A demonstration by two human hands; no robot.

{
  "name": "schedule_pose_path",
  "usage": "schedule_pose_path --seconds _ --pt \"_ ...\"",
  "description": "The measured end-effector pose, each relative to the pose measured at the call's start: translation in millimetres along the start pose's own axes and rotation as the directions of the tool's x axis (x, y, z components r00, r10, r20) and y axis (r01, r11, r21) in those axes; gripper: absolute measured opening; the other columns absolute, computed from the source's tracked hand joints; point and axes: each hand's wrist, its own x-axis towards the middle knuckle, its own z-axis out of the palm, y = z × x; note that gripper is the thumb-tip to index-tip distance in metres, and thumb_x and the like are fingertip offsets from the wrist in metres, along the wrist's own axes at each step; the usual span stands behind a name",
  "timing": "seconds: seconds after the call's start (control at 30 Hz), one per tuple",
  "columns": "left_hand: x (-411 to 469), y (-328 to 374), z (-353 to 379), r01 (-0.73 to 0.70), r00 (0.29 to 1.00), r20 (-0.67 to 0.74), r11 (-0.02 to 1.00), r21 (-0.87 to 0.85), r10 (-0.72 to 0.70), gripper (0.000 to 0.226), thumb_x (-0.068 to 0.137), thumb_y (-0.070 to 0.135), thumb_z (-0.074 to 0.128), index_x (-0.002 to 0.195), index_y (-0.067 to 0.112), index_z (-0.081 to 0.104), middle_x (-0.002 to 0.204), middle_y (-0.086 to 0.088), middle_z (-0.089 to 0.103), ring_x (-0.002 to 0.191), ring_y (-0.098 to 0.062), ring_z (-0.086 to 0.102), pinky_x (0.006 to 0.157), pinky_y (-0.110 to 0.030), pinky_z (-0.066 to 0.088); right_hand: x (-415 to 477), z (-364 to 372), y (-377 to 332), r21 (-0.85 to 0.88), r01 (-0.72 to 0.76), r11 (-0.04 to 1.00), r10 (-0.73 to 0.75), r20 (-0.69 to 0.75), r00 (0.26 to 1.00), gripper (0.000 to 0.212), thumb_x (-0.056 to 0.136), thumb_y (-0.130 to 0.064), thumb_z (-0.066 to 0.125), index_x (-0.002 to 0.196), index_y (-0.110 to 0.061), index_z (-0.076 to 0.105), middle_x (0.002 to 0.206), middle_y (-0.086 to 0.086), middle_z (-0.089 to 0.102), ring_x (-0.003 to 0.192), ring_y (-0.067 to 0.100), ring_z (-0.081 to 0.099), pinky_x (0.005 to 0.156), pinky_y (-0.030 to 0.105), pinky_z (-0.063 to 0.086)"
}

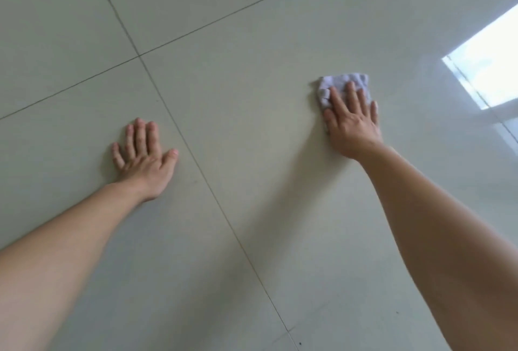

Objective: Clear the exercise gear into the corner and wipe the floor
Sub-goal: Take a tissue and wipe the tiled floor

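Note:
A small pale lilac cloth lies folded on the glossy light tiled floor. My right hand presses flat on top of it with the fingers spread, covering its near half. My left hand rests palm down on the bare floor to the left, fingers apart, holding nothing. No exercise gear shows in this view.
Dark grout lines cross the tiles between the two hands. A bright window reflection glares on the floor at the right edge. A few tiny dark specks sit near the bottom.

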Motion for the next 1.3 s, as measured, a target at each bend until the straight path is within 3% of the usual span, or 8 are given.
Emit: schedule_pose_path --seconds 0.17,0.47,0.6,0.77,0.9,1.03,1.17,1.3 --pt "2.3 33.9 -4.5 0.14 0.989 -0.034 0.99 -0.022 -0.141 0.072 0.099 0.039 0.031 0.155 0.005 0.0 0.163 -0.01 -0.013 0.149 -0.024 -0.015 0.117 -0.056 -0.006 -57.4 33.8 3.2 0.101 -0.239 0.966 0.245 -0.047 0.968 0.058 0.106 -0.045 0.025 0.16 -0.029 0.008 0.166 0.014 -0.007 0.153 0.032 -0.009 0.123 0.045 -0.008" --pt "8.0 57.3 0.9 0.262 0.963 -0.058 0.965 -0.014 -0.263 0.079 0.1 0.053 0.022 0.154 0.002 -0.004 0.161 -0.018 -0.014 0.149 -0.031 -0.016 0.116 -0.06 -0.004 -147.0 67.2 16.7 -0.045 0.467 0.883 -0.465 0.035 0.884 0.053 0.104 -0.05 0.026 0.153 -0.035 0.033 0.164 0.008 0.022 0.153 0.028 0.014 0.124 0.045 0.007" --pt "-0.3 70.4 2.1 0.173 0.976 -0.142 0.982 0.069 -0.162 0.065 0.103 0.038 0.025 0.155 0.006 0.004 0.162 -0.019 -0.011 0.15 -0.033 -0.009 0.115 -0.064 0.002 -116.9 31.7 119.3 -0.029 -0.002 1.0 0.002 0.005 1.0 0.059 0.101 -0.058 0.015 0.157 -0.04 0.011 0.167 0.004 -0.006 0.154 0.022 -0.009 0.123 0.05 0.0" --pt "1.2 112.3 -10.4 -0.078 0.957 -0.233 0.926 0.37 0.174 0.081 0.088 0.012 0.057 0.154 0.006 0.01 0.161 -0.022 -0.008 0.149 -0.035 -0.006 0.116 -0.064 -0.002 -131.9 32.6 117.4 0.108 -0.361 0.926 0.364 -0.009 0.931 0.06 0.104 -0.051 0.016 0.16 -0.031 0.004 0.165 0.013 -0.014 0.152 0.033 -0.014 0.121 0.045 -0.012" --pt "-9.3 181.8 -6.4 -0.282 0.912 -0.218 0.917 0.281 0.347 0.073 0.093 0.021 0.052 0.154 0.006 0.015 0.162 -0.021 -0.005 0.15 -0.035 -0.004 0.117 -0.059 -0.003 -216.7 82.3 50.3 -0.007 0.063 0.998 -0.064 -0.057 0.996 0.059 0.102 -0.046 0.028 0.158 -0.025 0.024 0.164 0.017 0.004 0.152 0.04 0.007 0.122 0.045 -0.001" --pt "-18.9 234.2 9.2 -0.427 0.87 -0.137 0.863 0.271 0.473 0.074 0.097 0.047 0.042 0.155 0.011 0.013 0.162 -0.019 -0.008 0.15 -0.034 -0.007 0.117 -0.06 -0.002 -224.3 75.4 86.2 -0.086 0.391 0.916 -0.389 0.038 0.92 0.053 0.106 -0.052 0.026 0.157 -0.039 0.018 0.167 0.004 0.007 0.154 0.025 0.0 0.125 0.042 -0.001" --pt "-2.7 259.2 15.4 -0.414 0.899 -0.021 0.862 0.293 0.438 0.097 0.084 0.079 0.025 0.156 0.022 -0.006 0.161 -0.013 -0.021 0.148 -0.03 -0.02 0.112 -0.064 -0.009 -178.4 45.3 168.0 -0.062 0.033 0.998 -0.035 -0.029 0.999 0.059 0.099 -0.061 0.013 0.155 -0.04 0.007 0.166 0.002 -0.002 0.152 0.018 -0.011 0.124 0.043 0.001" --pt "10.9 259.9 15.3 -0.321 0.946 0.106 0.928 0.188 0.306 0.113 0.065 0.093 0.016 0.154 0.029 -0.014 0.16 -0.007 -0.027 0.145 -0.027 -0.028 0.109 -0.069 -0.01 -127.6 8.1 232.2 0.016 -0.333 0.943 0.333 -0.065 0.94 0.06 0.101 -0.061 0.013 0.156 -0.043 -0.002 0.166 0.0 -0.016 0.151 0.019 -0.019 0.122 0.04 -0.01"
